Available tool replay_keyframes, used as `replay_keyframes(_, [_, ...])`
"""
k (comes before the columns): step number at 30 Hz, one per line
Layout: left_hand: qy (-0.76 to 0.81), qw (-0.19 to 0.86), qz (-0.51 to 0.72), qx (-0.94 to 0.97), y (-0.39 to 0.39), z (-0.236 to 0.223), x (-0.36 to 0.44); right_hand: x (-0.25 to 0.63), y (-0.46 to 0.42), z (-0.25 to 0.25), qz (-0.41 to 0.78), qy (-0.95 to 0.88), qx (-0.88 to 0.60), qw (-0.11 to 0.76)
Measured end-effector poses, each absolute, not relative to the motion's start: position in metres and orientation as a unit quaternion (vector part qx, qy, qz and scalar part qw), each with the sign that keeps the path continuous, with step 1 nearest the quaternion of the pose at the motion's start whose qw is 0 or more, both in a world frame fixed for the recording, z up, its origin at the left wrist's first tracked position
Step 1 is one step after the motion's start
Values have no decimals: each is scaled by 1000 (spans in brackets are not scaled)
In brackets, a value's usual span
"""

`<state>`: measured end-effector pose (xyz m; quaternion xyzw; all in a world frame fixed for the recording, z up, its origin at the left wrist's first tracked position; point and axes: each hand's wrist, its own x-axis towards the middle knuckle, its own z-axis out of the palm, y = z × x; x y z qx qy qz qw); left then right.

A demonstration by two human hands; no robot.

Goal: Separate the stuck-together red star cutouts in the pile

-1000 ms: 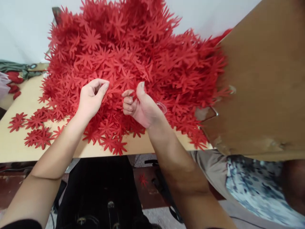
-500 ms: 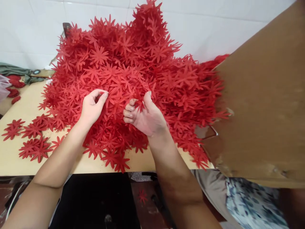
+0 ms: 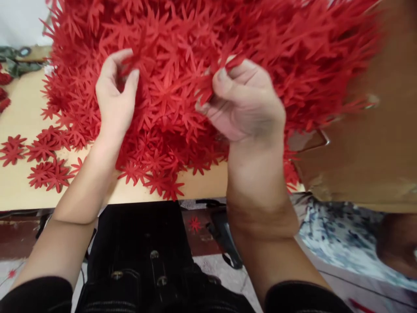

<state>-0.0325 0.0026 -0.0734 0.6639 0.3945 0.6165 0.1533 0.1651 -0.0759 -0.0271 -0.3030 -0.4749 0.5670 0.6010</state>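
Note:
A large heap of red flower-shaped cutouts (image 3: 163, 91) with narrow petals covers the table in front of me. My right hand (image 3: 250, 98) is raised over the heap, its thumb and fingers closed on a red flower cutout (image 3: 206, 87); how many pieces lie in that grip I cannot tell. To the left, my left hand (image 3: 114, 93) hovers at the heap with thumb and fingers curved apart. A blurred red cutout (image 3: 140, 56) shows right at its fingertips, and no firm grip on it is visible.
Loose red cutouts (image 3: 48, 171) lie on the pale tabletop (image 3: 19, 187) at left. A brown board (image 3: 368, 143) stands along the right side. Another person's patterned clothing (image 3: 339, 230) shows below it. One red cutout (image 3: 195, 224) lies under the table edge.
My view has tilted down and closer. The left thumb and fingers have spread from a pinch. My right hand has moved right and turned, with its thumb now pressed over the red cutout.

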Motion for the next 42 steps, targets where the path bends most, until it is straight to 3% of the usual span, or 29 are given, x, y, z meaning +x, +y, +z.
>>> replay_keyframes(6, [371, -144, 535, 745, -35, -61, -50, 167, -78, -24, 504, -464, -326, 651])
replay_keyframes(11, [385, -94, 448, 802, -100, -57, -47, 163, -75, -22, 468, -461, -365, 660])
replay_keyframes(16, [331, 30, 291, 897, -141, -90, -29, 161, -80, -21, 455, -476, -372, 654])
replay_keyframes(20, [279, 26, 128, 951, -165, -116, -12, 165, -85, -25, 485, -474, -341, 651])
replay_keyframes(24, [290, 41, 74, 953, -168, -124, -4, 171, -89, -31, 501, -452, -325, 663])
replay_keyframes(31, [265, 59, 84, 959, -159, -128, -8, 181, -88, -34, 491, -423, -366, 668])
replay_keyframes(37, [243, 1, 179, 953, -153, -136, -13, 188, -87, -35, 487, -442, -355, 664])
replay_keyframes(42, [286, 15, 274, 918, -139, -114, -17, 193, -75, -43, 464, -426, -348, 694])
